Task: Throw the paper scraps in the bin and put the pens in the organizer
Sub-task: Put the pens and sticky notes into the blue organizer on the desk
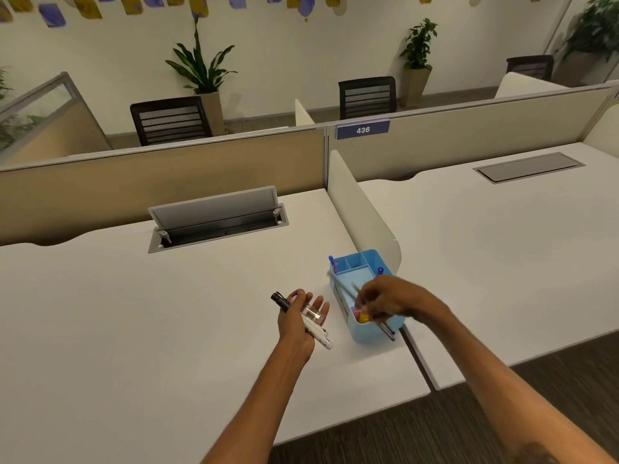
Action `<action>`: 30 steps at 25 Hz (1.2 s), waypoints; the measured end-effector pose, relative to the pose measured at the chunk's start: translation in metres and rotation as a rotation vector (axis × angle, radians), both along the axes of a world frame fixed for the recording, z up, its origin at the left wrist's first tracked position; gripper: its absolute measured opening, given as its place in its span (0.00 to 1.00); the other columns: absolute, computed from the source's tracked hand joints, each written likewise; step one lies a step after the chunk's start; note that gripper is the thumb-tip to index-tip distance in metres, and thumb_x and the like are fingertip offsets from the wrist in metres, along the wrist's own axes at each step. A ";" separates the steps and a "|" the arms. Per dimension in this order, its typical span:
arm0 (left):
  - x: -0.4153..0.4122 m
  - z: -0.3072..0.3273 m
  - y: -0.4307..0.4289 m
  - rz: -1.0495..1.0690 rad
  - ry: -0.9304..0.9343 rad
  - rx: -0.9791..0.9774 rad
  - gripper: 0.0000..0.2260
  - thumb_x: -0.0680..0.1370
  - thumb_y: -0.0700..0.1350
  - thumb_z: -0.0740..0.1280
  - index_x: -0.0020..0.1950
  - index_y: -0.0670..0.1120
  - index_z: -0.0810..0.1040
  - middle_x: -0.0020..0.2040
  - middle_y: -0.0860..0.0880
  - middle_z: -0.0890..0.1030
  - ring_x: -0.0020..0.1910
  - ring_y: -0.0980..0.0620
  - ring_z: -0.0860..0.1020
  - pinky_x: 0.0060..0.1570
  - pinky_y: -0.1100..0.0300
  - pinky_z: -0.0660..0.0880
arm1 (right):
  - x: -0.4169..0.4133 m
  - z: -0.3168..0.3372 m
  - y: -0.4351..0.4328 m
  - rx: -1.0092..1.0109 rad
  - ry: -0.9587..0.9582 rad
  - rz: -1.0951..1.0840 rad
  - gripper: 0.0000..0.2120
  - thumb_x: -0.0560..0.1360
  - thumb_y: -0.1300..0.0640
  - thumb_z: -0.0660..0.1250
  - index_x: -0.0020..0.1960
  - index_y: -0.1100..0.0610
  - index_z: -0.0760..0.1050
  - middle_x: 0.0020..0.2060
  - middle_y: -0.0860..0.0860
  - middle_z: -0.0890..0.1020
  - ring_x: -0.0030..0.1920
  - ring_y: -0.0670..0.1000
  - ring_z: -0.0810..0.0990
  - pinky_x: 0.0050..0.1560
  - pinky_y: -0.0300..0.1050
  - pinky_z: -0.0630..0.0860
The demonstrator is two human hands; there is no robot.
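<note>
A light blue organizer [365,331] with several compartments stands on the white desk [134,313], against a white divider. Blue pens [331,262] stick up from its back compartments. My left hand [298,321] hovers palm-up just left of the organizer, holding a bundle of pens [313,324], black and white ones. My right hand [388,301] is over the organizer's front compartment, fingers closed on a thin grey pen [345,286] that slants across the organizer. No paper scraps or bin are in view.
An open cable hatch [217,219] is set into the desk at the back. The white divider [361,209] separates this desk from the neighbouring desk [502,246] on the right. Partition panels, chairs and potted plants stand beyond.
</note>
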State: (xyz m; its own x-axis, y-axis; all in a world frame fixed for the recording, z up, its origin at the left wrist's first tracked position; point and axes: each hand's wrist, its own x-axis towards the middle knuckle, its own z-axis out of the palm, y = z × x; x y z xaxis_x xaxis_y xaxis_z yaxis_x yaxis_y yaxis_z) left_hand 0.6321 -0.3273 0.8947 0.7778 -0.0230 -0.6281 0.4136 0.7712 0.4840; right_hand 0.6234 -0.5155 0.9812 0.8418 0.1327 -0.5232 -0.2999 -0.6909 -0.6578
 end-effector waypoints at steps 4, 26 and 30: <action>0.003 -0.004 -0.005 -0.016 0.018 0.012 0.01 0.79 0.39 0.68 0.50 0.44 0.78 0.47 0.41 0.81 0.47 0.40 0.82 0.43 0.45 0.80 | 0.043 -0.005 -0.017 0.306 -0.366 -0.431 0.08 0.76 0.58 0.70 0.53 0.59 0.78 0.48 0.57 0.84 0.46 0.52 0.85 0.44 0.43 0.83; 0.003 -0.014 -0.018 -0.278 0.012 -0.013 0.12 0.76 0.40 0.71 0.58 0.41 0.78 0.52 0.39 0.86 0.47 0.38 0.86 0.39 0.45 0.83 | 0.136 -0.100 -0.014 -0.137 -0.386 -0.238 0.09 0.73 0.63 0.73 0.52 0.63 0.79 0.48 0.61 0.84 0.46 0.59 0.84 0.52 0.48 0.81; -0.002 -0.012 -0.017 -0.303 -0.008 -0.023 0.14 0.75 0.43 0.71 0.58 0.39 0.77 0.53 0.39 0.86 0.48 0.39 0.85 0.38 0.46 0.83 | 0.133 -0.099 -0.014 -0.127 -0.406 -0.221 0.10 0.73 0.62 0.73 0.54 0.63 0.79 0.50 0.61 0.83 0.47 0.59 0.84 0.54 0.50 0.81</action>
